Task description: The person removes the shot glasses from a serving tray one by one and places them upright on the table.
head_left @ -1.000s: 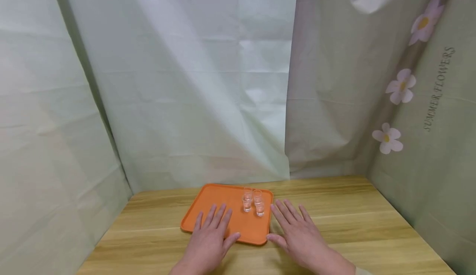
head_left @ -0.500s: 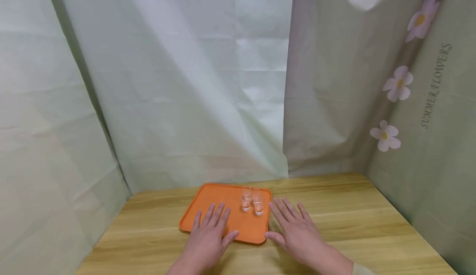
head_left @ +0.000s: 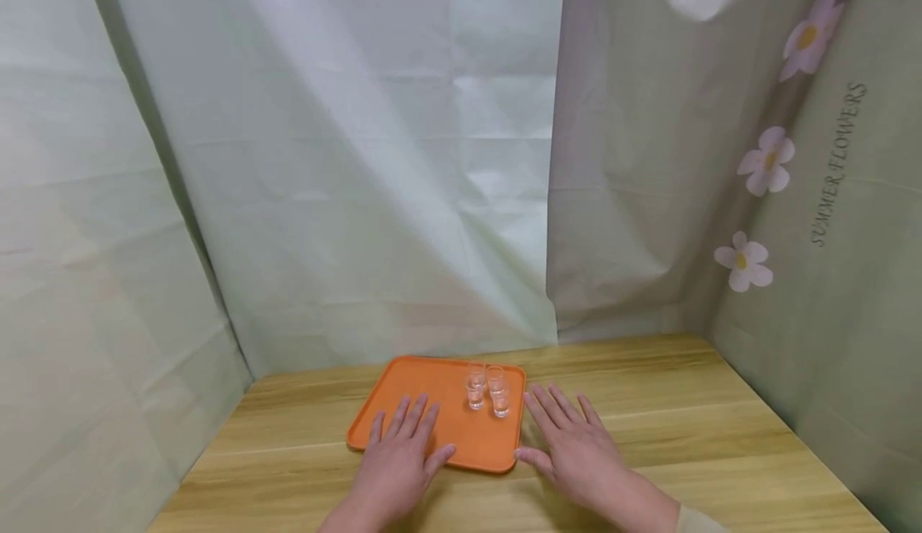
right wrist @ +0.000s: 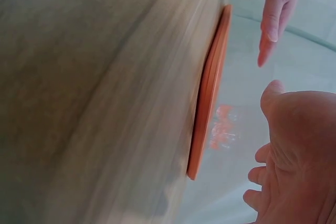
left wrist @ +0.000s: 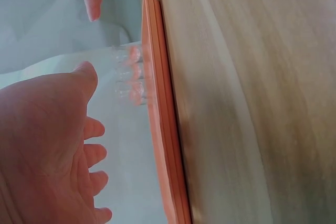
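Note:
An orange rectangular tray (head_left: pixel 479 437) lies on the wooden table, with several small clear shot glasses (head_left: pixel 500 403) upright and grouped toward its right side. My left hand (head_left: pixel 392 465) hovers palm down over the tray's front left edge, fingers spread and nothing held. Just beyond the tray's right edge is my right hand (head_left: pixel 579 453), also palm down with fingers extended and holding nothing. In the left wrist view a gap shows between the left hand (left wrist: pixel 47 145) and the tray (left wrist: pixel 167 129). The right wrist view likewise shows the right hand (right wrist: pixel 299 150) apart from the tray (right wrist: pixel 207 98).
The wood-grain table (head_left: pixel 684 429) extends to both sides of the tray. Pale fabric curtains (head_left: pixel 374 197) enclose it at the back and sides, and the right one carries printed flowers (head_left: pixel 743 261) and lettering.
My left hand has drifted slightly left, away from the right hand. The tray and glasses keep their place on the table, while the head view has shifted a little.

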`<state>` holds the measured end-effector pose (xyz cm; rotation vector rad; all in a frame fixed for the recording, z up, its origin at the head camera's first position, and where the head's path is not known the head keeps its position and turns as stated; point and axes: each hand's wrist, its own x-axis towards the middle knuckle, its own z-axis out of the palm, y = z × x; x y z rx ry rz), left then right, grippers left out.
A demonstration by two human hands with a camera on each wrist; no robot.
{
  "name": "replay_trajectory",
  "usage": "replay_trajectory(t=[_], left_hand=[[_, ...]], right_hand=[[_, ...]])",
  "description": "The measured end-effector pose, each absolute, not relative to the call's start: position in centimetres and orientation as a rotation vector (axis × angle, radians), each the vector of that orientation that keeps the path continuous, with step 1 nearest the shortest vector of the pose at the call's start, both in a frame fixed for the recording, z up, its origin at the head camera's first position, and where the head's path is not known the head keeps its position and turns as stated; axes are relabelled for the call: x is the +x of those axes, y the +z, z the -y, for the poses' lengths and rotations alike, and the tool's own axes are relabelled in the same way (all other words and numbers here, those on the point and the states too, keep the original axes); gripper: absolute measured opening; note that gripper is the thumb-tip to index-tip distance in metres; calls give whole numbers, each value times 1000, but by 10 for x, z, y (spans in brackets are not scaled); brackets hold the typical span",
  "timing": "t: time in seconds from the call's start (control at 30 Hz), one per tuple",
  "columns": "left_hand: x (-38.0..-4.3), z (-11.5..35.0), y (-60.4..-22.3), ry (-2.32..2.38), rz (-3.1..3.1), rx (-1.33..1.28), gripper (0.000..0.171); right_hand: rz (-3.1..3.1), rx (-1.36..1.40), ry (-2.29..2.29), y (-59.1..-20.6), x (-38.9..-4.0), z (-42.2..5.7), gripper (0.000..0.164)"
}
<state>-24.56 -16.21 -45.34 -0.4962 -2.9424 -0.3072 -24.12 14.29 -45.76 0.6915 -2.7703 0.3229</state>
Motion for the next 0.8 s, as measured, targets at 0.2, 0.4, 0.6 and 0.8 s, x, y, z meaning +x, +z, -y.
replay_trajectory(t=[0.2,0.4,0.6,0.8], left_hand=[[-250,165,-452,-285,2939,-481,75],[-255,171,-455,-292,2936,-456,74],[-260,177,-457,-296,2922,-432,73],[-266,185,-458,-344,2962,-403,72]], right_hand=[[2791,676,325,-459,-245,-142,80],[2817,687,360,-462,-246,-140,84],[2830,682,356,-464,-252,-137,84],[2869,700,341,-465,-257,-133,85]])
